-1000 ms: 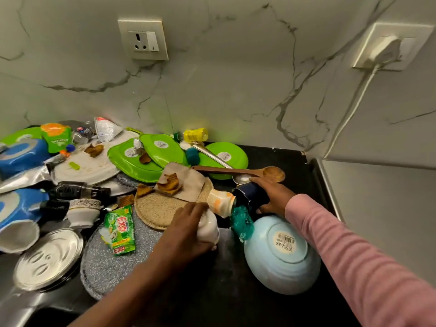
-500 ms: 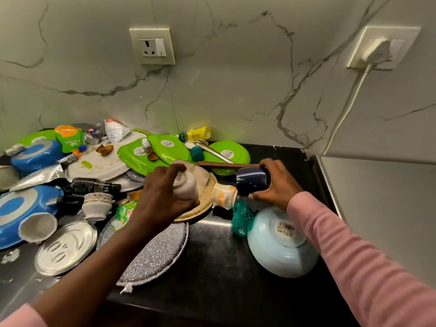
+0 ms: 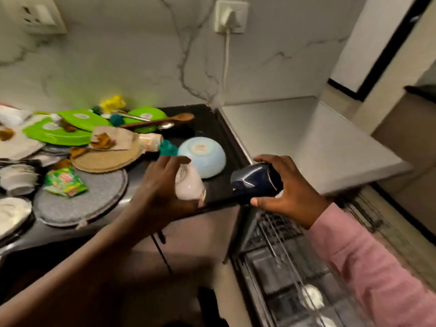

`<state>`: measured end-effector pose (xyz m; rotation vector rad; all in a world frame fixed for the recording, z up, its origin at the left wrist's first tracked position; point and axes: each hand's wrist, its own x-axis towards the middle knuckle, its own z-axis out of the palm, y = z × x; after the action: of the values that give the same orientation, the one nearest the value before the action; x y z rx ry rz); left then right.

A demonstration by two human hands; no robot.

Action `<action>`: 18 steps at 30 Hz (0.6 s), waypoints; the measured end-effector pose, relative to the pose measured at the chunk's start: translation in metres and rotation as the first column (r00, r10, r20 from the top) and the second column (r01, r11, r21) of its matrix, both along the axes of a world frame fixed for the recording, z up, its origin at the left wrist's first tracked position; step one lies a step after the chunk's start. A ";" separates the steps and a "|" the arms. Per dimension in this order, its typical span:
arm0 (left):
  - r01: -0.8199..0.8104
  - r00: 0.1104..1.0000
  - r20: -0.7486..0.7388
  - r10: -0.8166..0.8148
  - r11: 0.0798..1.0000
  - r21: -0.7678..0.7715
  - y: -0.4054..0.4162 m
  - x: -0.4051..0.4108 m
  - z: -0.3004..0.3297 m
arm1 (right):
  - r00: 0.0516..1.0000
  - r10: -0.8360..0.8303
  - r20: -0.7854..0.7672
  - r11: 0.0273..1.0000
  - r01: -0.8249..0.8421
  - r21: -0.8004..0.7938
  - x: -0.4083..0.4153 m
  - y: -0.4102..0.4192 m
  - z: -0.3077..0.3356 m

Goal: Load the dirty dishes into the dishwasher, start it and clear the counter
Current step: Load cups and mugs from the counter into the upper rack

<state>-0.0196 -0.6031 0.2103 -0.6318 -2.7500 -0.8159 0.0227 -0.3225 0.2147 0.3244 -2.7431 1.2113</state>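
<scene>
Left hand curled round white cup, right hand round dark blue cup; both held past desk edge, above dishwasher rack.

A grey-veined marble wall backed the dark surface. A white socket held a plug, its cord hanging down. Pale floor tiles lay at right.

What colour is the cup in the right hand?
Dark blue cup, glossy; head view, right hand.
</scene>
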 end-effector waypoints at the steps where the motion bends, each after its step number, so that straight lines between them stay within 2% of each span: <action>1: 0.044 0.999 0.021 -0.044 0.999 -0.004 0.010 0.013 -0.006 | 0.999 -0.031 0.027 1.000 0.031 0.000 0.023 0.010 -0.004; 5: 0.281 0.957 0.068 -0.280 0.960 0.004 0.076 0.070 -0.030 | 0.974 -0.202 0.102 0.979 0.200 0.034 0.122 0.062 -0.023; 9: 0.405 0.903 0.155 -0.401 0.914 0.006 0.142 0.103 -0.058 | 0.920 -0.353 0.170 0.935 0.351 0.039 0.196 0.106 -0.050; 14: 0.469 0.858 0.240 -0.455 0.883 -0.003 0.207 0.119 -0.100 | 0.864 -0.464 0.196 0.873 0.483 -0.061 0.250 0.148 -0.088; 18: 0.431 0.854 0.329 -0.402 0.902 -0.016 0.252 0.114 -0.136 | 0.821 -0.520 0.237 0.833 0.549 -0.073 0.268 0.178 -0.122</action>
<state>0.0948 -0.3515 0.0748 -1.2527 -2.9949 -0.9578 0.2902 -0.1449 0.0928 -0.5925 -2.6029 1.3053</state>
